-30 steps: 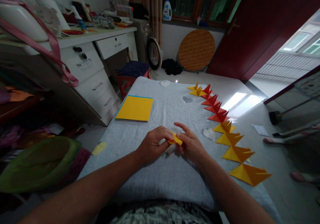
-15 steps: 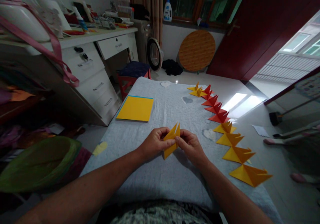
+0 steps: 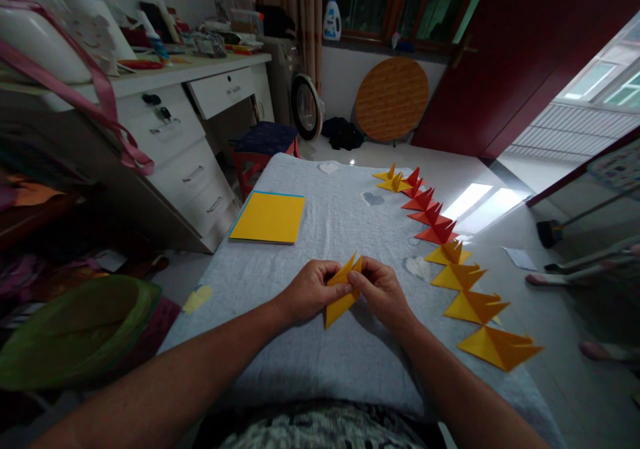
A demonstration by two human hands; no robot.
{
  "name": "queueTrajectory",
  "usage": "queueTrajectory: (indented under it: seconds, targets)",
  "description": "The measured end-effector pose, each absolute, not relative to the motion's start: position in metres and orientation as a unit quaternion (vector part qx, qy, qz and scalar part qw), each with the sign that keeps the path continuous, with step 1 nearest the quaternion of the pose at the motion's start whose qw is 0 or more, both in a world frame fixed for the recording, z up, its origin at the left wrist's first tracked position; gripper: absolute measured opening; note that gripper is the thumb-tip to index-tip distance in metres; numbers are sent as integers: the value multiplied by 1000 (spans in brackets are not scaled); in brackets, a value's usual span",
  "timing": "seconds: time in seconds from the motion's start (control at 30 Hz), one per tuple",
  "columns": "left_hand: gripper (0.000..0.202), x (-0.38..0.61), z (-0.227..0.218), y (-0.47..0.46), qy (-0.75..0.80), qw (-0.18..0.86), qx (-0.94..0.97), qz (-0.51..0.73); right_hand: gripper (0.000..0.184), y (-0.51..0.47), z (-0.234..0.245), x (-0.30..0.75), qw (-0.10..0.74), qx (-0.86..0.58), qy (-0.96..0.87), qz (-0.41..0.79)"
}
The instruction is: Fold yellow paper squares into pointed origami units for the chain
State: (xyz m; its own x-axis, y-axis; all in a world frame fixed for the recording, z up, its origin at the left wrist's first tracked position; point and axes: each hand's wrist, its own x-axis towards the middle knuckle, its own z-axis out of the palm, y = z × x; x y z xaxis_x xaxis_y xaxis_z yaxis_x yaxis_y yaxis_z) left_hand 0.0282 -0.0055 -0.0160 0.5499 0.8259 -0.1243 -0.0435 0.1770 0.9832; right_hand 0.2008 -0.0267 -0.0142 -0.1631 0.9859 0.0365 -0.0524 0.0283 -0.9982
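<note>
Between my two hands, just above the cloth-covered table [image 3: 320,362], is a yellow folded paper piece [image 3: 338,310] with two pointed flaps at its top. My left hand [image 3: 311,292] pinches its left side, thumb across the front. Thumb and fingers of my right hand [image 3: 383,290] grip the upper right flap. Parts of the fold are hidden behind the fingers. To the right runs a curved row of finished-looking folded paper figures, with yellow ones [image 3: 497,347] near me, red ones [image 3: 436,230] further along and yellow ones [image 3: 394,182] at the far end.
A stack of yellow square paper [image 3: 267,217] lies on the table's left. A green-lined bin [image 3: 80,332] stands at the lower left, beside a white desk [image 3: 170,129]. Behind the table are a stool [image 3: 265,139] and a round wooden board [image 3: 393,99].
The held paper has dropped slightly and its two top flaps now look closer together or overlapping. My right fingers have shifted a little on the flap. The view has moved slightly.
</note>
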Motion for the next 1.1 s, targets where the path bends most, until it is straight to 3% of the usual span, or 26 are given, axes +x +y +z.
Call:
queueTrajectory:
  seconds: [0.53,0.77,1.1]
  targets:
    - [40,30,-15,-6,355,690,556,298,22,-23,-9,209,574,-436,-500,479]
    - [34,28,-17,-4,373,632,612,295,31,-23,-12,202,455,-437,-523,573]
    - [33,31,-14,-7,362,625,620,307,30,-25,-13,201,473,-435,-514,569]
